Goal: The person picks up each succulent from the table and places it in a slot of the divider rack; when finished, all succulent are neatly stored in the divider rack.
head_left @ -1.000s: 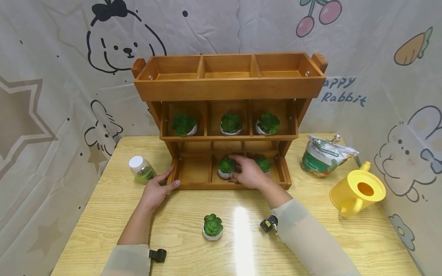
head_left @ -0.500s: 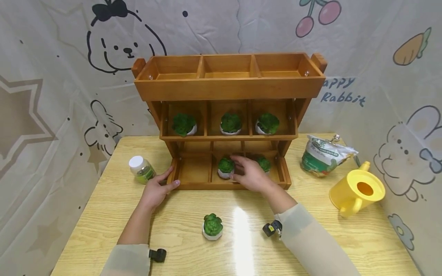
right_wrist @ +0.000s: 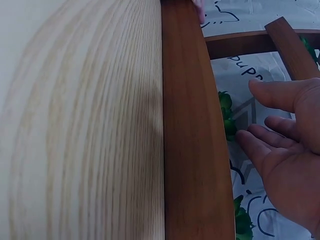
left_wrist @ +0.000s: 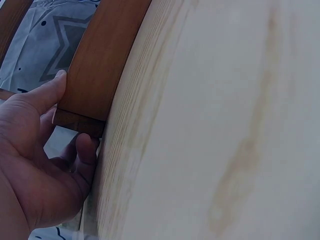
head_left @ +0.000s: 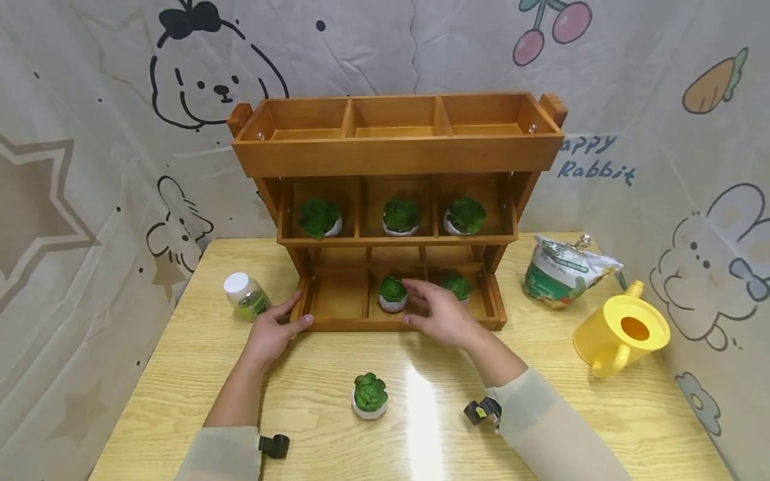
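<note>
My left hand [head_left: 272, 334] grips the left end of the lowest tier of a wooden plant shelf [head_left: 397, 155]; in the left wrist view its thumb lies on the front board [left_wrist: 102, 60] and the other fingers curl round the corner. Beside a small potted succulent [head_left: 393, 294] in the lowest tier's middle compartment is my right hand [head_left: 442, 314], fingers parted and holding nothing. Partly behind that hand, another potted succulent [head_left: 457, 286] occupies the right compartment. One more potted succulent [head_left: 369, 395] stands on the table in front of the shelf.
The middle tier bears three potted succulents, including a left one [head_left: 320, 217]. Left of the shelf is a white-capped jar [head_left: 246, 294]. To the right are a crumpled green-and-white bag [head_left: 562, 270] and a yellow watering can [head_left: 619, 334]. Printed cloth [head_left: 361, 47] hangs behind.
My right hand has come away from the middle succulent's pot, moving a little right and back toward me. The left hand keeps its place on the shelf.
</note>
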